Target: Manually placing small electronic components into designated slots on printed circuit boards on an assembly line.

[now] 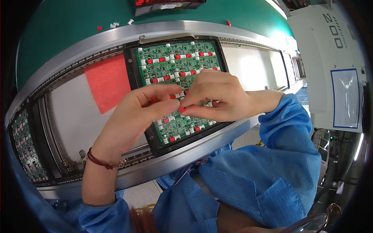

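A green circuit board panel (159, 70) in a black frame (134, 73) lies below my hands, set with rows of red and white connectors. My right hand (217, 95) is over its middle, thumb and forefinger pinched on a small red connector (182, 110). Close beside it, my left hand (142, 110) is curled, with its thumb and fingertips almost touching the right fingertips. Red connectors (153, 100) show between the left thumb and fingers, partly hidden. Both hands cover the centre of the panel.
The frame sits on a conveyor with metal rails (182, 27). A red sheet (107, 81) lies left of it; another framed panel (25, 143) is at far left. Loose connectors (114, 25) and a dark bin (167, 6) are on the green surface behind. A white machine (330, 70) stands right.
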Action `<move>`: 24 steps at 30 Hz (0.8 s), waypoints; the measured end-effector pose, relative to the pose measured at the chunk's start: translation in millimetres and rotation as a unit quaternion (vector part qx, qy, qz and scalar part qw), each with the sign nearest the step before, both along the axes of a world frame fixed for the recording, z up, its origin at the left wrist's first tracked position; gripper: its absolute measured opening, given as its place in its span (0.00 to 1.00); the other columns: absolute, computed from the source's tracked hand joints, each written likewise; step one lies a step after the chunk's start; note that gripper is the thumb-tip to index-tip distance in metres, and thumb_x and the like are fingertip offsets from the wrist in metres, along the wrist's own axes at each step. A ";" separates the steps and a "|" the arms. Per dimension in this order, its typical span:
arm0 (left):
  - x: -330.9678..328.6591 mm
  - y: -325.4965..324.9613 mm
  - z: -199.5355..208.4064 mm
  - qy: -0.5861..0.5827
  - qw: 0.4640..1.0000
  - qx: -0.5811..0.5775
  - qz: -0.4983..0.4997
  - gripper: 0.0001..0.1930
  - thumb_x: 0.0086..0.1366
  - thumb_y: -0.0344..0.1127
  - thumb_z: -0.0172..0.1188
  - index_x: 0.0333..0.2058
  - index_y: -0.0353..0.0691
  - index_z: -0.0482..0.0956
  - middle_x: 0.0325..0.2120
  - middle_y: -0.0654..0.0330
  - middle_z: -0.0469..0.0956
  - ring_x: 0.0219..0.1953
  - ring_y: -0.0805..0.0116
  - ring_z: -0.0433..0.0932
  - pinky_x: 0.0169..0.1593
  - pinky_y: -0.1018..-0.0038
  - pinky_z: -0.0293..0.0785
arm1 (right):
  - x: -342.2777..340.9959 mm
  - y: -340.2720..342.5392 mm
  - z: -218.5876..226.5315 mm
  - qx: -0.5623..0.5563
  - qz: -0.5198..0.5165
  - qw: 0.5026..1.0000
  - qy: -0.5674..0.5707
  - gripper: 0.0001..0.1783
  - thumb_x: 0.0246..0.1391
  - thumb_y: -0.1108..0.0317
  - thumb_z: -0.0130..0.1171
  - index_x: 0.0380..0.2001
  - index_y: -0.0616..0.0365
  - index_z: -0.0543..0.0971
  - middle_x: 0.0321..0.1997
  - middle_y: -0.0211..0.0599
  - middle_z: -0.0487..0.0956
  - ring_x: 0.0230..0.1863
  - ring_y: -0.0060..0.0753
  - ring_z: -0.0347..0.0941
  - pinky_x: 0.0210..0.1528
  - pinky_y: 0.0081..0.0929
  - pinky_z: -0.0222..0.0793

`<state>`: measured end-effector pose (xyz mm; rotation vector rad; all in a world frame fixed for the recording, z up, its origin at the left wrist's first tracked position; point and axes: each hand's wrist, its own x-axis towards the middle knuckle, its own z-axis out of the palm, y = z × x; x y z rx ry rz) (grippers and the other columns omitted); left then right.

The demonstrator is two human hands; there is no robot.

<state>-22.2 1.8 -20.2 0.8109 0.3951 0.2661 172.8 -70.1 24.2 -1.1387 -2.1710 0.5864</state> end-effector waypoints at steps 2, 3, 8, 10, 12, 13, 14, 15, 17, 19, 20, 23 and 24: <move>3.7 1.0 -4.3 0.041 0.998 -0.003 0.045 0.16 0.60 0.31 0.53 0.46 0.33 0.69 0.34 0.64 0.71 0.32 0.81 0.67 0.37 0.83 0.65 | 8.3 -9.8 -4.9 -0.045 0.019 0.998 -0.040 0.08 0.39 0.72 0.66 0.26 0.56 0.78 0.24 0.30 0.75 0.22 0.26 0.67 0.24 0.25 0.60; 5.7 1.1 -5.5 0.083 0.992 -0.002 0.090 0.16 0.61 0.30 0.51 0.48 0.34 0.67 0.38 0.63 0.70 0.34 0.79 0.68 0.39 0.82 0.65 | 14.1 -21.1 -9.1 -0.087 0.018 0.993 -0.076 0.08 0.39 0.69 0.66 0.26 0.55 0.78 0.23 0.28 0.74 0.23 0.27 0.67 0.26 0.26 0.60; 2.6 -2.0 -1.8 -0.023 0.998 -0.049 0.035 0.15 0.63 0.28 0.44 0.48 0.32 0.64 0.46 0.51 0.68 0.49 0.65 0.70 0.53 0.73 0.66 | 29.0 -54.4 -9.4 -0.161 0.001 0.972 -0.171 0.08 0.39 0.67 0.65 0.25 0.54 0.78 0.19 0.27 0.71 0.22 0.28 0.68 0.26 0.27 0.62; 1.3 2.5 -4.6 -0.003 0.999 -0.031 0.027 0.14 0.65 0.29 0.42 0.47 0.32 0.64 0.46 0.46 0.69 0.50 0.62 0.71 0.52 0.73 0.69 | 29.0 -56.8 -8.9 -0.178 -0.002 0.964 -0.196 0.07 0.39 0.67 0.65 0.24 0.54 0.78 0.17 0.27 0.69 0.22 0.29 0.68 0.26 0.27 0.62; 0.8 1.5 -4.3 0.011 0.999 -0.040 0.032 0.13 0.65 0.30 0.42 0.47 0.32 0.64 0.44 0.46 0.71 0.46 0.63 0.73 0.49 0.75 0.71 | 27.8 -57.5 -9.8 -0.256 -0.032 0.946 -0.195 0.07 0.39 0.67 0.64 0.23 0.54 0.77 0.17 0.27 0.69 0.21 0.29 0.68 0.27 0.27 0.63; 0.4 1.1 -4.0 0.026 0.998 -0.049 0.038 0.12 0.66 0.31 0.42 0.46 0.33 0.64 0.42 0.46 0.72 0.43 0.63 0.75 0.46 0.77 0.73 | 27.8 -57.6 -11.0 -0.257 -0.031 0.946 -0.195 0.07 0.39 0.67 0.64 0.23 0.54 0.77 0.17 0.27 0.69 0.21 0.29 0.68 0.27 0.27 0.63; -0.3 1.0 -2.9 0.026 0.998 -0.049 0.038 0.12 0.66 0.31 0.42 0.46 0.33 0.64 0.42 0.46 0.72 0.43 0.63 0.75 0.46 0.77 0.73 | 28.3 -57.4 -12.6 -0.260 -0.035 0.943 -0.205 0.06 0.39 0.68 0.64 0.22 0.55 0.77 0.17 0.27 0.69 0.21 0.29 0.68 0.27 0.27 0.64; -0.3 1.6 -2.0 0.039 0.997 -0.039 0.045 0.12 0.66 0.32 0.42 0.45 0.33 0.65 0.41 0.46 0.73 0.42 0.65 0.76 0.44 0.78 0.74 | 28.6 -57.2 -14.3 -0.262 -0.040 0.940 -0.214 0.06 0.40 0.68 0.63 0.22 0.55 0.76 0.17 0.27 0.69 0.21 0.29 0.68 0.27 0.27 0.64; -0.4 3.2 -1.8 0.051 0.997 -0.030 0.051 0.11 0.66 0.33 0.43 0.44 0.34 0.65 0.40 0.47 0.74 0.40 0.66 0.77 0.42 0.79 0.75 | 28.1 -56.7 -16.1 -0.272 -0.047 0.935 -0.223 0.06 0.40 0.68 0.63 0.22 0.55 0.76 0.17 0.27 0.70 0.21 0.29 0.69 0.27 0.27 0.65; -1.8 4.5 -2.7 0.057 0.997 -0.017 0.058 0.11 0.66 0.34 0.44 0.43 0.35 0.65 0.38 0.47 0.74 0.38 0.68 0.78 0.39 0.81 0.76 | 25.7 -56.4 -16.6 -0.281 -0.053 0.930 -0.232 0.06 0.40 0.68 0.63 0.21 0.55 0.76 0.17 0.27 0.70 0.21 0.29 0.69 0.28 0.27 0.65; -1.9 4.2 -3.5 0.056 0.997 -0.017 0.057 0.11 0.66 0.34 0.44 0.43 0.35 0.65 0.38 0.47 0.74 0.38 0.68 0.78 0.39 0.81 0.76 | 24.2 -56.1 -15.9 -0.283 -0.057 0.927 -0.241 0.06 0.40 0.68 0.63 0.21 0.55 0.76 0.18 0.27 0.70 0.21 0.29 0.69 0.28 0.27 0.66; -3.6 2.4 -5.1 0.064 0.996 -0.008 0.067 0.10 0.65 0.34 0.45 0.41 0.36 0.66 0.36 0.48 0.75 0.35 0.68 0.79 0.37 0.81 0.77 | 20.2 -56.7 -16.8 -0.273 -0.056 0.926 -0.255 0.06 0.40 0.68 0.63 0.21 0.55 0.76 0.18 0.28 0.71 0.21 0.30 0.69 0.28 0.27 0.66; -4.6 2.8 -6.0 0.070 0.996 0.003 0.063 0.09 0.65 0.35 0.46 0.39 0.36 0.68 0.35 0.49 0.76 0.34 0.69 0.79 0.36 0.82 0.77 | 19.1 -56.2 -17.4 -0.261 -0.053 0.928 -0.262 0.06 0.40 0.68 0.62 0.21 0.56 0.76 0.19 0.29 0.71 0.21 0.30 0.69 0.28 0.27 0.66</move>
